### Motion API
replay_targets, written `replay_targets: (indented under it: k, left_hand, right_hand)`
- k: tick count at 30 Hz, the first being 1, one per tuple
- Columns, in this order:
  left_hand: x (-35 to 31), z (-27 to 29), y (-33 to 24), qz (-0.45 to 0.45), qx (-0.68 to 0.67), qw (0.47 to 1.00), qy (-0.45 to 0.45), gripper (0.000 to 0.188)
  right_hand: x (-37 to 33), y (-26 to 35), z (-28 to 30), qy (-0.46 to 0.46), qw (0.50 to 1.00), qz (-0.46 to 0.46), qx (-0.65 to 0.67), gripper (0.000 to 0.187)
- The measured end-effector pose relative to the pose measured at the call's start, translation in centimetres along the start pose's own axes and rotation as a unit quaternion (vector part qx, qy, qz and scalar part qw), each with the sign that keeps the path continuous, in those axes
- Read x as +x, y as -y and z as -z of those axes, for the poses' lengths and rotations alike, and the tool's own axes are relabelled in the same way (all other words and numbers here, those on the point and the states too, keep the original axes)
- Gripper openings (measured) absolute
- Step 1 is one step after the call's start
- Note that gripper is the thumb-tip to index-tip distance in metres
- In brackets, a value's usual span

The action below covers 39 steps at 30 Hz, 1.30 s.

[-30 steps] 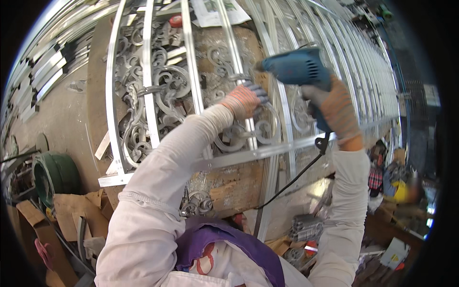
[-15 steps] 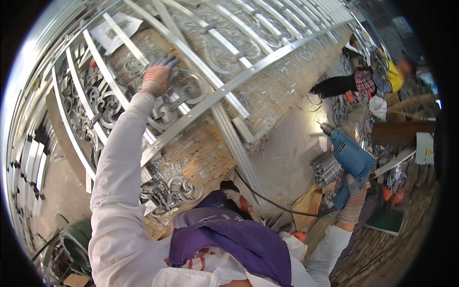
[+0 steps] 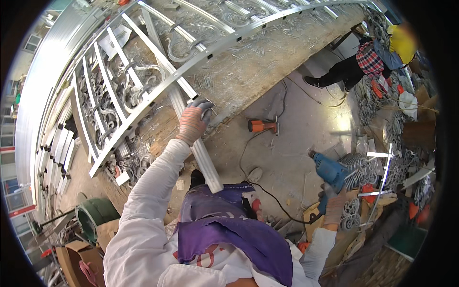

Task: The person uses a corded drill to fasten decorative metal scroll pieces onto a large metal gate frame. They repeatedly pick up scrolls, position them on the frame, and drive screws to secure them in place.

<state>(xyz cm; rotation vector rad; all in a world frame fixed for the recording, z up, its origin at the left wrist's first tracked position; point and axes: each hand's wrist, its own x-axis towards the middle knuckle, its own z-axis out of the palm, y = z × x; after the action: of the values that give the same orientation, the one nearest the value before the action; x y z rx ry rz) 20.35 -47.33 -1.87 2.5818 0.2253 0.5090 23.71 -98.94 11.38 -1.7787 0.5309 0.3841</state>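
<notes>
My left hand (image 3: 193, 123), in a grey-and-orange striped work glove, is closed with its fingers curled over an aluminium bar (image 3: 206, 167) at the near edge of the workbench. The palm side is hidden. Just beyond it lies a silvery railing frame (image 3: 143, 106) with long bars and curled scroll pieces (image 3: 155, 71) between them. Off to the right, my right hand (image 3: 332, 201), gloved alike, grips the handle of a blue power drill (image 3: 331, 172). The drill points up and left, away from the bench, and its black cord (image 3: 267, 198) loops back toward my body.
An orange power tool (image 3: 262, 126) lies on the floor beyond the cord. Coiled metal pieces (image 3: 351, 165) and scrap crowd the right side. Another person (image 3: 368, 57) stands at the far right. A green drum-shaped object (image 3: 95, 213) and a cardboard box (image 3: 79, 260) are at the left.
My left hand has left the scroll work inside the frame and come nearer and rightward to the bar. The drill has lowered slightly in my right hand. My view has shifted, showing more floor.
</notes>
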Motion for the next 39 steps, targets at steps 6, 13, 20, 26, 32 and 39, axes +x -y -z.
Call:
replay_targets:
  k: [6,13,20,26,32,39]
  left_hand:
    - [7.7,-5.3,-5.9,0.098,0.094,0.989,0.052,0.028]
    - [16.8,-10.5,-3.6,0.279,0.183,0.939,0.086,0.040]
    - [19.2,-14.8,1.2,0.316,0.170,0.932,0.049,0.022]
    - [20.2,-15.6,1.7,0.301,0.165,0.935,0.086,0.017]
    - [16.5,-6.4,-0.7,0.313,-0.103,0.930,-0.163,0.027]
    - [4.7,9.0,12.9,0.473,0.099,0.827,-0.288,0.020]
  right_hand:
    - [0.6,-2.0,8.0,0.007,0.994,0.049,-0.099,0.057]
    - [-0.2,-1.6,10.9,-0.006,0.990,0.032,-0.134,0.051]
    - [0.9,3.4,8.1,0.036,0.979,0.017,-0.201,0.044]
    - [7.0,8.5,3.4,0.120,0.978,0.032,-0.169,0.049]
    - [14.2,12.2,-1.1,0.165,0.925,0.211,-0.268,0.048]
    - [19.7,14.9,-5.7,0.191,0.922,0.141,-0.306,0.053]
